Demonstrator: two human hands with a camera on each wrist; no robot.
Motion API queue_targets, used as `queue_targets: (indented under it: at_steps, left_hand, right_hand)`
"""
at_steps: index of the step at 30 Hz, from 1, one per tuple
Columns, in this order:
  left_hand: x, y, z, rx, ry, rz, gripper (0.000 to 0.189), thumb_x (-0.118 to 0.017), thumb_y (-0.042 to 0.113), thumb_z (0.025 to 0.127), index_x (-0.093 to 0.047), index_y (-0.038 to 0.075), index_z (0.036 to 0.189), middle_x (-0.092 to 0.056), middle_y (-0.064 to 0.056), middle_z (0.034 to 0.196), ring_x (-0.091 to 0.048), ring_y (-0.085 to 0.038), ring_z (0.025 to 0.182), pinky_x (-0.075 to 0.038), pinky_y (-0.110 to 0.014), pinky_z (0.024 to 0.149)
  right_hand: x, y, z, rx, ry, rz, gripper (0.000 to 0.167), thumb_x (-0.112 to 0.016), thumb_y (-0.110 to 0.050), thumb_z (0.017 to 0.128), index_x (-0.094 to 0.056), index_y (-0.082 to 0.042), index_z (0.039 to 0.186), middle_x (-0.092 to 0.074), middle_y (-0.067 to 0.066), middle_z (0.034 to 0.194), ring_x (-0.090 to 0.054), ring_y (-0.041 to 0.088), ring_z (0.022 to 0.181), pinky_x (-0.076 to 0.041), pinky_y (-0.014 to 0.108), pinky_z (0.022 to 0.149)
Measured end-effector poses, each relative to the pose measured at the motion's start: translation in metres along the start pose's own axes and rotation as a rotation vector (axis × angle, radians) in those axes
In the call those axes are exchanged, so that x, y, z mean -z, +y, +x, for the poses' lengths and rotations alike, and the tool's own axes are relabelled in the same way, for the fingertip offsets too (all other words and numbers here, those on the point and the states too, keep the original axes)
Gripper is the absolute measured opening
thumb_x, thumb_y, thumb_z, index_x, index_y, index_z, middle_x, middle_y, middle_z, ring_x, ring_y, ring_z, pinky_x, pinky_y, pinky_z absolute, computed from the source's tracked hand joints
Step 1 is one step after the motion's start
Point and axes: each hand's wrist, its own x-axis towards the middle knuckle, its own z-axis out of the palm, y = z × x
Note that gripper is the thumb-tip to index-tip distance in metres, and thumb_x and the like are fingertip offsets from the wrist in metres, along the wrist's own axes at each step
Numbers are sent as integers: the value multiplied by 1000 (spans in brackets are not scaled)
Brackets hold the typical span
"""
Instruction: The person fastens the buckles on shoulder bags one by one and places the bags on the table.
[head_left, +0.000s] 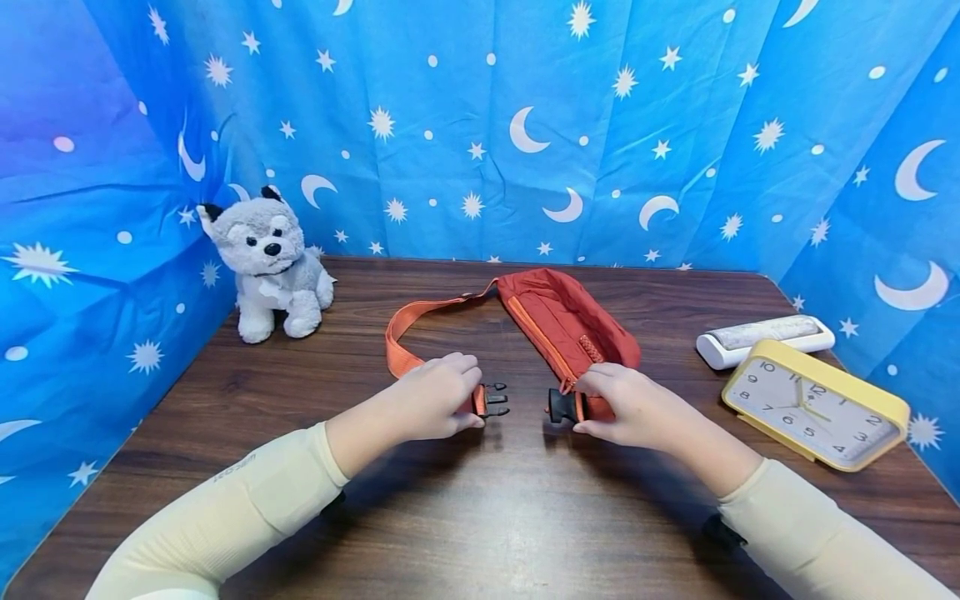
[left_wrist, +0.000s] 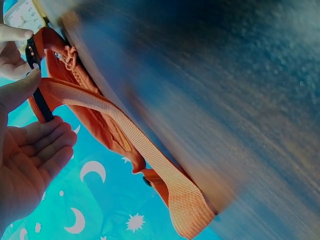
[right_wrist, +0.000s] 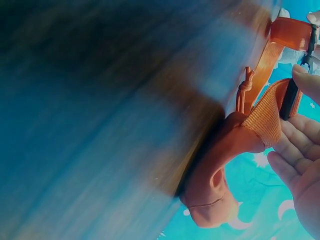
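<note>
As clip (head_left: 488, 402) faces socket (head_left: 558, 407), left hand (head_left: 438, 398): pinching clip
Right hand (head_left: 630, 406): pinching socket (also black)
Bag (head_left: 566, 321): on worktop (head_left: 480, 517)

Red bag (head_left: 573, 321), soft and creased, lying slantwise on the table (head_left: 487, 517), orange zip (head_left: 538, 335) down its left side! From the far end the orange strap (head_left: 405, 329) swings out left in a wide loop, round to the left hand (head_left: 438, 396), which pinches the black prongs (head_left: 495, 400). Over at the near end, the right hand (head_left: 630, 408) grips the black socket (head_left: 564, 406). Prongs facing socket, buckle undone, a gap between!
</note>
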Motion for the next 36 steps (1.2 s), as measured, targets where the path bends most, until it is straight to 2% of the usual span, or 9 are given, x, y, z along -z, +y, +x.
queue_targets:
  at_steps: [17, 36]
  left_hand:
    - [0, 2, 0, -2, 3, 7, 35, -71, 39, 81, -57, 8, 89, -48, 0, 83, -45, -15, 74, -43, -32, 66]
    - [1, 5, 1, -7, -9, 26, 37, -70, 41, 82, -58, 7, 92, -51, -1, 87, -49, -17, 80, -45, -33, 71]
  right_hand:
    - [-3, -1, 3, 28, 11, 12, 35, -79, -31, 74, -63, -7, 94, -58, -1, 89, -54, 11, 81, -48, 31, 71]
    - [-4, -7, 7, 26, -6, 32, 36, -78, -30, 75, -64, -6, 98, -58, -1, 91, -55, 13, 82, -48, 31, 71]
